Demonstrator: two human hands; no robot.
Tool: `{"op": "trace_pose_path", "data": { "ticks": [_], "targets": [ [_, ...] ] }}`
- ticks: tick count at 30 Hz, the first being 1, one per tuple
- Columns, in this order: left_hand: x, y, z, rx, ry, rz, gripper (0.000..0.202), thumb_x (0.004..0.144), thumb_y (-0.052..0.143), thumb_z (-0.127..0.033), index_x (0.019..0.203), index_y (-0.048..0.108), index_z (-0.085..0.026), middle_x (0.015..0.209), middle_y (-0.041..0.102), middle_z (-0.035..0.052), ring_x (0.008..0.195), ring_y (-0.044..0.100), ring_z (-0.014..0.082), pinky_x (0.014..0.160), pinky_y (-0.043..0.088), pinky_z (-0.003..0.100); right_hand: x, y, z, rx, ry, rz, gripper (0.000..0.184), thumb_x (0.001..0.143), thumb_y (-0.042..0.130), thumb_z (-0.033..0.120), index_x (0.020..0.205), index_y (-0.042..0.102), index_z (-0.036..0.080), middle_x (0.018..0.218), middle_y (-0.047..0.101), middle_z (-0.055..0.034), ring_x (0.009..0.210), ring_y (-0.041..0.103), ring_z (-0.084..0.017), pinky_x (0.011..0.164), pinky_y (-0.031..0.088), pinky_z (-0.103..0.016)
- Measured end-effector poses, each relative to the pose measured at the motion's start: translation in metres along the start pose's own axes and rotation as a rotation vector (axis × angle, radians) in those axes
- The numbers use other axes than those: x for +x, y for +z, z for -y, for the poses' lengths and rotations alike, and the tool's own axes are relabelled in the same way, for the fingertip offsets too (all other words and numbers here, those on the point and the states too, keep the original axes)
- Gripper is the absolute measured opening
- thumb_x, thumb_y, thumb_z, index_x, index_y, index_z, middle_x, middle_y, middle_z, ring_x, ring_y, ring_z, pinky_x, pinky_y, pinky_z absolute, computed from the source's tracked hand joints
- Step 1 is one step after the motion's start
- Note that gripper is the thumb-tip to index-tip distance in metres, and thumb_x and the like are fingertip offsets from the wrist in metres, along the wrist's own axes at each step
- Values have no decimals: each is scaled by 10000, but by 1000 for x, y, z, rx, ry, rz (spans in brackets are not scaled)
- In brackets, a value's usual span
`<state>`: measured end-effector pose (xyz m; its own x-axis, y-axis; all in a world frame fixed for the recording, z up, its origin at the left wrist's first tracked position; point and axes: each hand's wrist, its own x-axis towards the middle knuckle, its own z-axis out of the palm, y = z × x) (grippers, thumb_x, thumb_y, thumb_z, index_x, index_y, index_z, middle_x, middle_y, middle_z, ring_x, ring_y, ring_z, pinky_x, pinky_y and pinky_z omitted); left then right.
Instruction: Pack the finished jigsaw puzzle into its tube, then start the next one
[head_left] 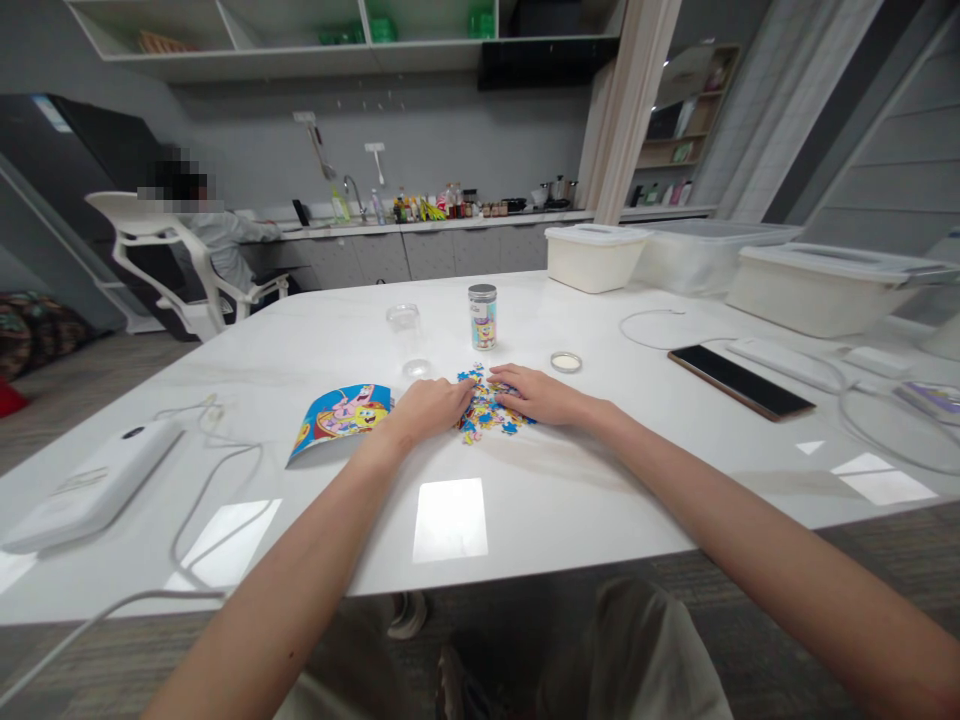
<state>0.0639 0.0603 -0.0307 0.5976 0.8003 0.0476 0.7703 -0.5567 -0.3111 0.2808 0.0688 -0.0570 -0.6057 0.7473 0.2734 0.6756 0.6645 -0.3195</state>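
A loose pile of small jigsaw puzzle pieces [491,412], mostly blue and yellow, lies on the white table in front of me. From the left, my left hand [433,408] rests palm down against the pile, fingers reaching in and partly hidden. My right hand [541,395] lies over the pile's right side, fingers stretched out and slightly apart. Neither hand is seen gripping a piece. Just behind stands a can with a cartoon print [484,322] and a silver lid. Left of my left hand lies a curled cartoon picture sheet [346,412].
A ring-shaped lid [566,362] sits right of the can; clear plastic containers [405,322] stand left. A phone [739,382], cables and storage boxes [600,258] occupy the right side. A white device [94,485] with cables lies left. A person [217,240] sits beyond the table.
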Motion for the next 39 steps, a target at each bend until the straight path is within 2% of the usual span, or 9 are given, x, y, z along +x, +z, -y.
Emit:
{"op": "trace_pose_path", "data": {
  "ticks": [6,11,17,20,23,27,33,39],
  "targets": [
    [-1,-5,2,-40,6,5,402,1010,251,-351,1246,524,-176,870,710,146,822,703,281,705,499,361,1,1,8,31,-91,28,379,959,425,351,1297,559,244,1337,589,-74,1246,529,-228,1080,389,-421],
    [-4,-10,7,-65,-59,38,418,1001,260,-381,1241,532,-174,923,712,140,878,692,266,731,484,329,0,-2,0,-45,-55,15,357,956,430,352,1199,627,182,1332,581,-119,1245,529,-240,1070,398,-416],
    [-2,-6,11,-59,-75,32,407,994,291,-391,1278,512,-201,939,718,134,870,691,270,722,479,326,1,-3,-4,-104,7,-50,314,945,445,322,1084,686,177,1297,593,-138,1210,555,-266,1045,415,-434],
    [-2,-8,10,-77,-55,60,412,996,292,-392,1310,501,-226,936,723,125,858,691,256,736,477,325,1,-3,-2,-74,-12,-44,330,941,453,325,1145,659,167,1314,584,-140,1218,549,-262,1053,410,-430],
    [-3,-12,8,-82,-30,68,414,995,283,-395,1255,558,-230,915,724,118,843,693,252,741,477,329,-1,-4,1,-28,-56,-1,352,944,450,337,1204,625,177,1341,573,-125,1252,523,-249,1071,396,-421],
    [-4,-15,7,-75,-7,48,408,989,285,-390,1172,607,-219,881,720,119,821,696,265,711,479,333,-1,-5,5,-19,-62,55,360,951,440,359,1182,637,166,1326,587,-131,1278,503,-254,1085,380,-419],
    [-3,-11,7,-78,-17,-6,404,983,307,-382,1224,554,-172,873,716,133,825,697,276,703,487,336,-1,-4,1,-88,-21,46,390,952,436,352,1225,599,125,1357,552,-164,1264,512,-266,1072,394,-421],
    [-3,-10,8,-70,-7,41,377,977,312,-348,1200,574,-193,905,718,126,847,695,275,714,490,339,-1,-3,5,-45,-114,8,376,952,448,363,1242,586,167,1328,582,-139,1223,542,-259,1034,426,-441]
  ]
}}
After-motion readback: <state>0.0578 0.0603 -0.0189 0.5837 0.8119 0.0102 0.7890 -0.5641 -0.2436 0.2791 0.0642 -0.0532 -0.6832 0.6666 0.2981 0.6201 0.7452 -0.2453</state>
